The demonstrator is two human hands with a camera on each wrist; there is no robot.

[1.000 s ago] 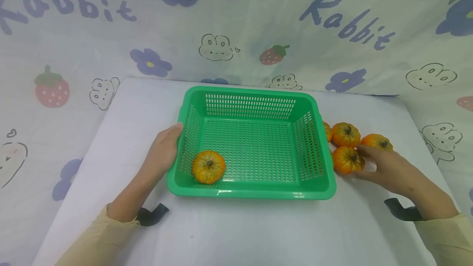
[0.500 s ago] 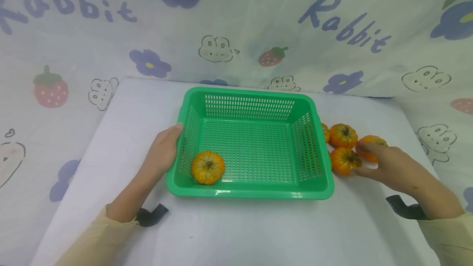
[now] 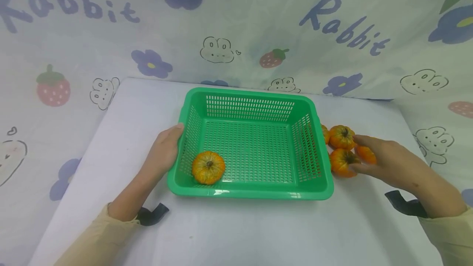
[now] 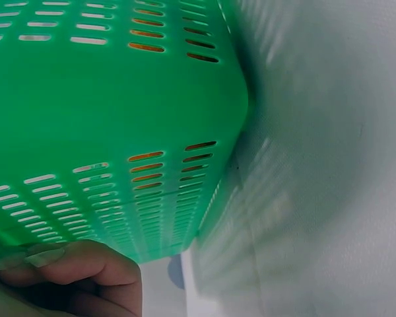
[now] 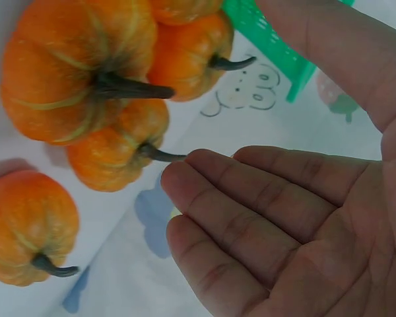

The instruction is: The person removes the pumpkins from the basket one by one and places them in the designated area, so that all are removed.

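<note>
At its left side, my left hand [image 3: 164, 150] grips the green plastic basket [image 3: 251, 193], and in the left wrist view its curled fingers [image 4: 86, 264] lie against the perforated wall. One orange pumpkin [image 3: 208, 168] sits inside the basket's front left corner. To the right of the basket, my right hand [image 3: 392, 163] hovers with fingers spread over the other small pumpkins. Beneath its thumb is the front pumpkin [image 3: 343, 162]; behind that lies another pumpkin [image 3: 341, 136]. The hand partly covers a third pumpkin [image 3: 366, 154]. In the right wrist view the palm [image 5: 330, 244] holds nothing.
One more pumpkin [image 3: 324, 134] lies against the basket's right side, partly hidden by the rim. A white table [image 3: 236, 233] bears everything. Behind it hangs a patterned cloth [image 3: 244, 19] with rabbits, flowers and strawberries.
My right hand has shifted slightly, its fingers extending over the right pumpkin. The head view has moved a little. My left hand and the basket stay in place.
</note>
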